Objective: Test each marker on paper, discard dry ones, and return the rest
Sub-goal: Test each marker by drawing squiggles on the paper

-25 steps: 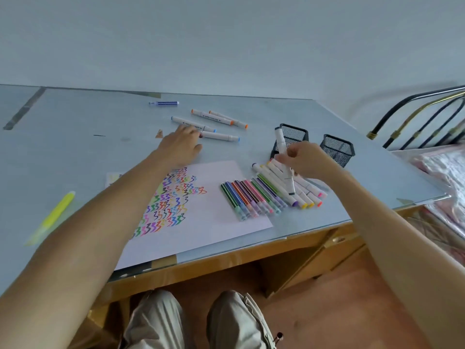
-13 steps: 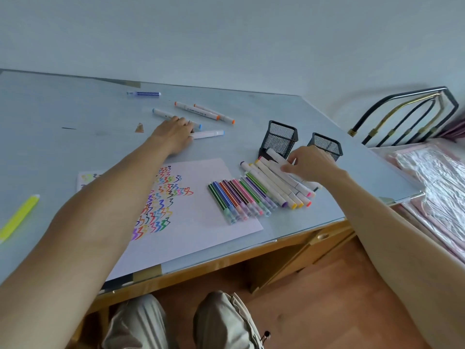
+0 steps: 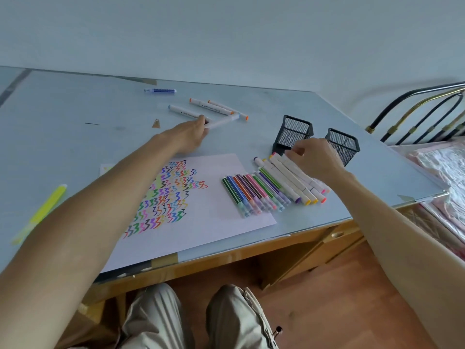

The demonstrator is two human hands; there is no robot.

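reaching far, my left hand (image 3: 187, 136) pinches a white blue-capped marker (image 3: 222, 122); my right hand (image 3: 317, 157) rests fingertips on the row of white markers (image 3: 289, 176) beside the white paper (image 3: 201, 210). a nudge could roll tested ones together.

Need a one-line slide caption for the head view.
Left hand grips a white marker; right hand rests on sorted markers beside the scribbled paper.
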